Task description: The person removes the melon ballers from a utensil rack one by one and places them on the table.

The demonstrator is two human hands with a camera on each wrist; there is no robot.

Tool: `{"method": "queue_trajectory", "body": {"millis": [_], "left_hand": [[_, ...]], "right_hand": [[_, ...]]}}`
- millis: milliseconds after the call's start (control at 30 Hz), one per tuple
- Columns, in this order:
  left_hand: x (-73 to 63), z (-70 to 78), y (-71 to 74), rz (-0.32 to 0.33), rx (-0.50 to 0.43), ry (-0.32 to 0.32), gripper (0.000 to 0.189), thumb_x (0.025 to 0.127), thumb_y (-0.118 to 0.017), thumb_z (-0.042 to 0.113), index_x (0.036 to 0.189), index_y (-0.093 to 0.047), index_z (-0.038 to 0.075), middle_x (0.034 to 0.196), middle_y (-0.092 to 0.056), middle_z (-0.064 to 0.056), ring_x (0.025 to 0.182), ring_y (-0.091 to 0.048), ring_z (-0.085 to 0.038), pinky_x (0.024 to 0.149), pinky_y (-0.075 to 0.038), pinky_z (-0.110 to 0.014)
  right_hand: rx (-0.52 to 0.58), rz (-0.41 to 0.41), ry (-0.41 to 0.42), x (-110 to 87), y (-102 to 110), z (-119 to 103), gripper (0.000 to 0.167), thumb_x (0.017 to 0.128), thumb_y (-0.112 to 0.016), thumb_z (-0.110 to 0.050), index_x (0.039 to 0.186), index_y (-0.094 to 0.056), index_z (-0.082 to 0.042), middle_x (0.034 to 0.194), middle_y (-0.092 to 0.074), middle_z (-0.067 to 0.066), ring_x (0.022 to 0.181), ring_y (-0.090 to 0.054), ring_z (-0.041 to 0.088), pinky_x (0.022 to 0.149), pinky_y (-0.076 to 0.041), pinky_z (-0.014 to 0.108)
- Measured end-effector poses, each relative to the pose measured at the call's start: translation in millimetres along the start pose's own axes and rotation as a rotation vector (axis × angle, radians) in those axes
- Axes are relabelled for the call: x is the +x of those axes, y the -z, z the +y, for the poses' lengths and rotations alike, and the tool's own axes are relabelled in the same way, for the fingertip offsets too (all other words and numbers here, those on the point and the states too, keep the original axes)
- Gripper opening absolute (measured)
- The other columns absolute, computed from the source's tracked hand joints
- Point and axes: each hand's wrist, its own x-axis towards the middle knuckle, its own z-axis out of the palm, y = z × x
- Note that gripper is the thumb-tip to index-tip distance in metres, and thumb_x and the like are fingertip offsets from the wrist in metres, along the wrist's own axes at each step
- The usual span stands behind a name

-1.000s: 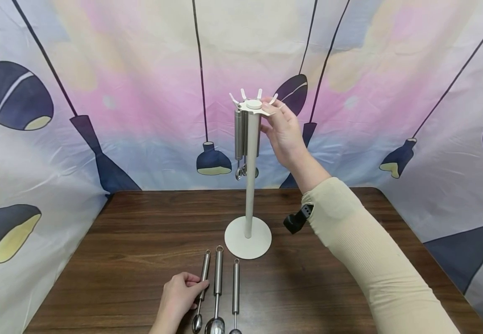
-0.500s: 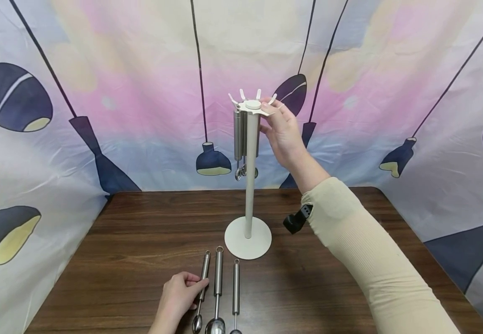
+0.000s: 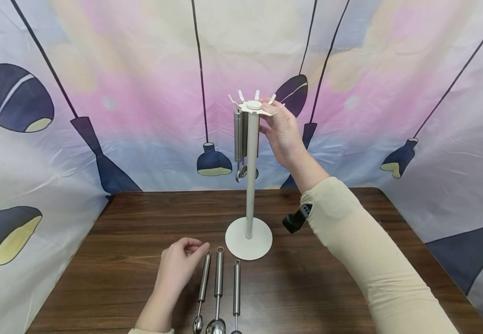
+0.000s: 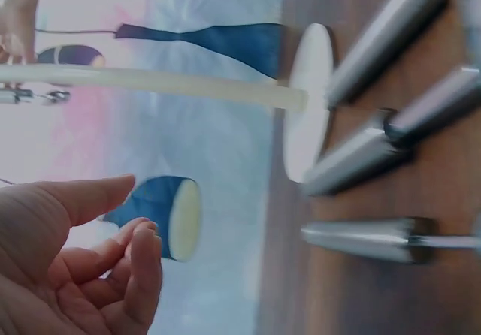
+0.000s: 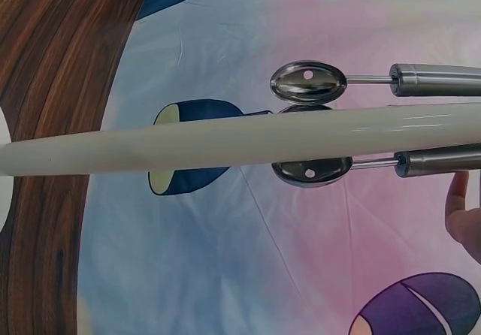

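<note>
My right hand (image 3: 285,134) grips the hook ring (image 3: 262,109) atop a white utensil stand (image 3: 250,185), thumb on its upper face. Several steel-handled scoops (image 3: 239,137) hang at the ring's left and back; their oval bowls (image 5: 308,83) have a small hole. On the table, three steel utensils lie side by side before the stand's round base (image 3: 262,246): a small scoop (image 3: 204,278), a larger scoop (image 3: 219,278) and one with a partly cut-off bowl (image 3: 236,287). My left hand (image 3: 180,264) hovers by the small scoop's ring end, thumb and fingers apart around nothing in the left wrist view.
The brown wooden table (image 3: 141,232) ends at a printed cloth backdrop (image 3: 153,116) with lamp drawings, which also covers both sides. A black wrist camera (image 3: 297,219) sits below my right cuff.
My left hand has let go of the small scoop's handle and moved up and away toward its ring end. The hook ring has turned slightly in my right hand.
</note>
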Motion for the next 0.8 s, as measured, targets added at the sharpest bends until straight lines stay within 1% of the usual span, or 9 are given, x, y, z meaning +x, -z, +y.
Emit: {"method": "queue_trajectory", "body": {"millis": [133, 233, 300, 567, 667, 800], "left_hand": [[7.5, 18.9, 2.9, 0.043, -0.037, -0.050, 0.029, 0.089, -0.072, 0.036, 0.098, -0.074, 0.008, 0.084, -0.072, -0.001, 0.072, -0.058, -0.010, 0.066, -0.045, -0.027], [12.4, 31.8, 3.0, 0.077, -0.071, -0.095, 0.027, 0.089, -0.072, 0.034, 0.098, -0.074, 0.009, 0.085, -0.071, -0.001, 0.071, -0.056, -0.010, 0.065, -0.044, -0.025], [15.6, 40.3, 2.7, 0.101, -0.099, -0.131, 0.026, 0.089, -0.073, 0.034, 0.098, -0.075, 0.009, 0.086, -0.071, -0.002, 0.072, -0.056, -0.010, 0.066, -0.045, -0.024], [27.2, 73.4, 1.0, 0.194, -0.237, -0.308, 0.021, 0.089, -0.075, 0.029, 0.098, -0.075, 0.009, 0.087, -0.070, -0.003, 0.075, -0.061, -0.012, 0.069, -0.050, -0.022], [31.2, 82.9, 0.4, 0.220, -0.288, -0.350, 0.019, 0.088, -0.076, 0.026, 0.098, -0.075, 0.009, 0.088, -0.071, -0.003, 0.077, -0.062, -0.013, 0.068, -0.050, -0.021], [36.6, 94.3, 0.5, 0.233, -0.357, -0.391, 0.019, 0.089, -0.075, 0.024, 0.101, -0.075, 0.009, 0.090, -0.072, -0.004, 0.081, -0.063, -0.014, 0.066, -0.050, -0.020]], "right_hand": [[0.024, -0.016, -0.003, 0.8, 0, 0, 0.025, 0.097, -0.041, -0.011, 0.094, -0.065, -0.017, 0.097, -0.067, -0.005, 0.102, -0.058, 0.013, 0.095, -0.040, 0.041], [0.036, -0.031, -0.016, 1.4, 0, 0, 0.025, 0.097, -0.040, -0.011, 0.094, -0.064, -0.017, 0.097, -0.066, -0.005, 0.100, -0.057, 0.013, 0.094, -0.040, 0.040], [0.039, -0.039, -0.025, 1.6, 1, 0, 0.025, 0.097, -0.040, -0.012, 0.095, -0.064, -0.017, 0.097, -0.066, -0.005, 0.100, -0.056, 0.014, 0.093, -0.040, 0.040], [0.038, -0.059, -0.057, 4.1, 1, -1, 0.026, 0.095, -0.039, -0.015, 0.092, -0.065, -0.018, 0.096, -0.064, -0.005, 0.100, -0.053, 0.015, 0.091, -0.040, 0.038], [0.052, -0.066, -0.069, 5.0, 0, 0, 0.027, 0.095, -0.039, -0.015, 0.091, -0.065, -0.018, 0.094, -0.064, -0.005, 0.100, -0.053, 0.015, 0.091, -0.039, 0.038], [0.059, -0.064, -0.086, 6.0, 0, 0, 0.029, 0.095, -0.037, -0.015, 0.090, -0.065, -0.019, 0.091, -0.066, -0.007, 0.100, -0.053, 0.015, 0.091, -0.038, 0.038]]}}
